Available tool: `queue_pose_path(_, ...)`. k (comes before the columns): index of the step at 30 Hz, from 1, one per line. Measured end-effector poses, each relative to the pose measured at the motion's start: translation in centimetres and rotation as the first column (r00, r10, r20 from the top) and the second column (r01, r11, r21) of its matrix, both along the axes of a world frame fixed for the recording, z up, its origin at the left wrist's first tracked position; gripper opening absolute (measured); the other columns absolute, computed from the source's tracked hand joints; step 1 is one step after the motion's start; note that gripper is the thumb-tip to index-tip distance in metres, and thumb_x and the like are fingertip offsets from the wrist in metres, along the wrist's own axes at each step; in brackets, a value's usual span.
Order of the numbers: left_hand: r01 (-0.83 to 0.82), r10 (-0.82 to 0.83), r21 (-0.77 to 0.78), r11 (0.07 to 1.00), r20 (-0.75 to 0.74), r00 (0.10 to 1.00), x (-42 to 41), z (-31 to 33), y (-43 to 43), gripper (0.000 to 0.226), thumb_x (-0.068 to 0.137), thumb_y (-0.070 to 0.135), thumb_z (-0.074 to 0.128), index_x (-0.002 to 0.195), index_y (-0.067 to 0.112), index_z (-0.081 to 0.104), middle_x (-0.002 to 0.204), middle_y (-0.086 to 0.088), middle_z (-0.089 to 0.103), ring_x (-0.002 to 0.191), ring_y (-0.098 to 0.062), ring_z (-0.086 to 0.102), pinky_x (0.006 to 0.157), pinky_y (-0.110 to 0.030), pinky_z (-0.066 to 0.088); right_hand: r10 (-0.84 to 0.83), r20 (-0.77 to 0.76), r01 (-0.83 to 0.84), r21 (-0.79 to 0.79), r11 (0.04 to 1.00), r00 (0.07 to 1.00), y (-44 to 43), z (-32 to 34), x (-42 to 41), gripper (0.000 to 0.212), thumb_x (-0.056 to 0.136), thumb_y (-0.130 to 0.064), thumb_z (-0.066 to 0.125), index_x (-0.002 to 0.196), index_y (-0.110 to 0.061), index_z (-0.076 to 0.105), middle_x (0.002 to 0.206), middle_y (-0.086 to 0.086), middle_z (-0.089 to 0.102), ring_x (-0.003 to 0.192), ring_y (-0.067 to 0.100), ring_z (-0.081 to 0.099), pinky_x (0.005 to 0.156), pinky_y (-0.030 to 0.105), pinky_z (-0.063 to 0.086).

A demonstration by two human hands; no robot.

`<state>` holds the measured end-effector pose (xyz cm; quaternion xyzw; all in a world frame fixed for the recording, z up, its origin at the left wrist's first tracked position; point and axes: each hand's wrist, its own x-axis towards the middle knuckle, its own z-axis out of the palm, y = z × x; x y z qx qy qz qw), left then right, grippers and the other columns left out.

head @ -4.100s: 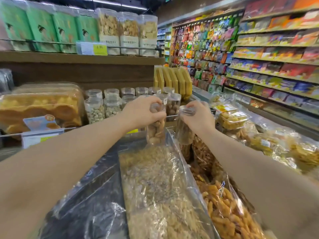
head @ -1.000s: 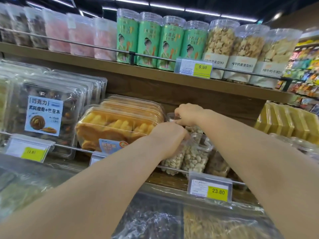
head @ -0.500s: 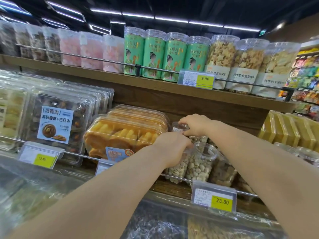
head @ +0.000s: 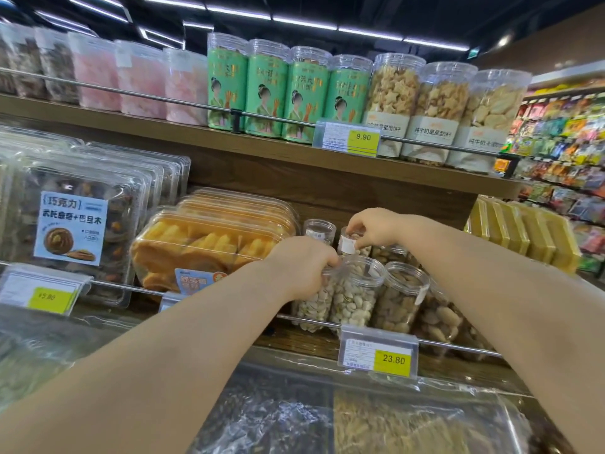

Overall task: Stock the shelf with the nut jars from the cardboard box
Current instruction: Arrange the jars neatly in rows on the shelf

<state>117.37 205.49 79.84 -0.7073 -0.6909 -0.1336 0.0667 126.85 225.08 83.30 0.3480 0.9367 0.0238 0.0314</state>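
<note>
Clear nut jars stand in rows on the lower wooden shelf behind a metal rail. My left hand grips the top of a front-row jar of pale nuts at the left of the row. Further back, my right hand pinches the rim of a jar with a white label. Beside the left hand stands another pale-nut jar, then a brown-nut jar. A single jar stands at the back left. No cardboard box is in view.
Orange snack boxes press against the jars' left side; yellow packs stand to the right. An upper shelf with green tubs and biscuit jars hangs overhead. A price tag marked 23.80 clips onto the rail. Bagged goods lie below.
Four seconds ago both hands held jars over the bagged goods. Over the last second they stay at the jar row; the right hand's jar now shows below its fingers.
</note>
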Motion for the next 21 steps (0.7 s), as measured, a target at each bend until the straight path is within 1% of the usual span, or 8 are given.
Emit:
queue_pose_path(3,-0.003,0.003,0.004,1.0,-0.008,1.0,0.0,0.0,0.1,0.038,0.092,0.019,0.058,0.129,0.025,0.057,0.114,0.003,0.063,0.106,-0.018,0.058,0.083,-0.028,0.047,-0.01,-0.069,0.008,-0.028,1.0,0.998,0.1,-0.2,0.0,0.046,0.083,-0.033,0.071,0.124,-0.016,0.057,0.126,0.003,0.058,0.113,0.02,0.054,0.088,0.028,0.044)
queue_pose_path(5,-0.004,0.004,0.01,1.0,-0.013,1.0,0.1,0.0,0.1,0.037,0.093,0.019,0.058,0.129,0.026,0.057,0.113,0.003,0.063,0.105,-0.017,0.058,0.079,-0.026,0.044,-0.022,-0.099,0.028,0.058,0.998,0.995,-0.1,-0.3,-0.3,0.058,0.082,-0.049,0.067,0.127,-0.013,0.056,0.127,0.004,0.058,0.114,0.022,0.056,0.092,0.035,0.047)
queue_pose_path(7,-0.003,0.003,0.021,1.0,-0.009,1.0,0.1,-0.1,0.1,0.036,0.092,0.018,0.057,0.128,0.025,0.059,0.111,0.003,0.064,0.102,-0.016,0.058,0.078,-0.025,0.044,-0.043,-0.08,0.056,0.167,0.984,0.996,-0.2,-0.7,-0.5,0.062,0.081,-0.058,0.063,0.124,-0.013,0.058,0.12,0.004,0.061,0.108,0.024,0.058,0.087,0.037,0.05)
queue_pose_path(9,-0.005,0.005,0.019,1.0,-0.001,1.0,0.1,-0.1,0.1,0.036,0.092,0.016,0.057,0.127,0.025,0.059,0.11,0.003,0.064,0.101,-0.016,0.058,0.078,-0.026,0.046,-0.046,-0.046,0.054,0.216,0.975,0.998,-0.1,-1.1,-0.6,0.051,0.08,-0.054,0.065,0.112,-0.014,0.062,0.111,0.004,0.064,0.098,0.024,0.06,0.079,0.036,0.051)
queue_pose_path(11,-0.006,0.006,0.018,1.0,-0.004,1.0,0.1,-0.1,0.1,0.036,0.092,0.016,0.057,0.127,0.025,0.06,0.111,0.003,0.064,0.101,-0.016,0.058,0.077,-0.025,0.045,-0.026,-0.055,0.036,0.198,0.98,0.998,0.0,-1.4,-0.7,0.045,0.08,-0.048,0.068,0.11,-0.015,0.061,0.112,0.004,0.063,0.098,0.023,0.059,0.075,0.034,0.049)
queue_pose_path(14,-0.01,0.01,-0.013,1.0,-0.011,1.0,0.0,0.2,0.3,0.04,0.09,0.017,0.06,0.128,0.026,0.058,0.118,0.003,0.063,0.107,-0.016,0.058,0.081,-0.025,0.047,-0.002,-0.043,0.008,0.15,0.989,0.999,-0.4,-1.3,-0.7,0.049,0.082,-0.039,0.07,0.122,-0.015,0.056,0.123,0.004,0.058,0.108,0.024,0.057,0.083,0.035,0.048)
queue_pose_path(17,-0.008,0.007,-0.078,0.997,-0.015,1.0,-0.3,0.7,0.8,0.046,0.087,0.013,0.06,0.131,0.026,0.055,0.126,0.002,0.06,0.114,-0.017,0.056,0.091,-0.033,0.05,-0.016,-0.043,0.02,0.098,0.995,0.999,-1.2,-0.8,-0.5,0.059,0.085,-0.04,0.066,0.136,-0.015,0.048,0.136,0.006,0.052,0.121,0.025,0.051,0.096,0.038,0.046)
queue_pose_path(21,0.019,-0.008,-0.109,0.994,0.101,0.995,-0.5,0.6,0.3,0.054,0.086,0.014,0.064,0.137,0.024,0.048,0.136,0.0,0.052,0.122,-0.017,0.05,0.095,-0.029,0.045,-0.011,-0.193,0.027,0.083,0.996,0.981,-3.2,0.4,0.0,0.055,0.091,-0.037,0.059,0.139,-0.015,0.046,0.142,0.007,0.048,0.129,0.025,0.046,0.104,0.037,0.04)
